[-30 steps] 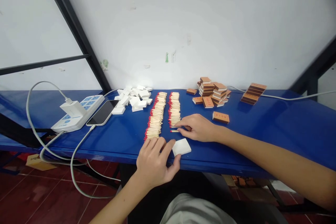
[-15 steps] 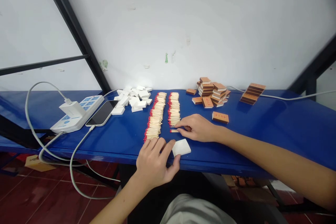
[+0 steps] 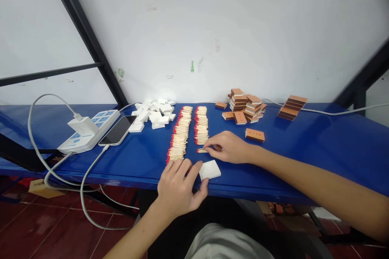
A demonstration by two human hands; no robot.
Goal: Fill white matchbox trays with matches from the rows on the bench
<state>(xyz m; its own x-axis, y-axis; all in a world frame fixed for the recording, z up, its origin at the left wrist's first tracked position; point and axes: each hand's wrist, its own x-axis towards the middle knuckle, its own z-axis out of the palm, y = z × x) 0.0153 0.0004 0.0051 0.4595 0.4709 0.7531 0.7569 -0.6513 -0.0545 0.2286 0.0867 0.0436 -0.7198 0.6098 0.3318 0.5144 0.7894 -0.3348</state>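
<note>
Beside the lower end of the right-hand row of matches [image 3: 201, 125], my right hand [image 3: 227, 147] is closed in a pinch on a few red-tipped matchsticks [image 3: 200, 151], held low over the table; how many is hidden by the fingers. My left hand [image 3: 179, 184] rests at the table's front edge with fingers apart. Its index finger and thumb lie at the left end of a small white matchbox tray [image 3: 210, 169], seemingly touching it; I cannot see inside the tray. The fingertips of this hand also reach the near end of a longer left-hand row of matches [image 3: 179, 133].
White trays [image 3: 156, 112] are heaped at the back left, near a phone [image 3: 118, 130] and a power strip [image 3: 89, 131] with cables. Orange matchboxes [image 3: 246, 107] are piled at the back right; a single matchbox [image 3: 255, 134] and an unfolded sleeve [image 3: 292, 107] lie farther right.
My right thumb and index finger have drawn slightly closer together at the matches below the right-hand row. My left hand and the tray have stayed put.
</note>
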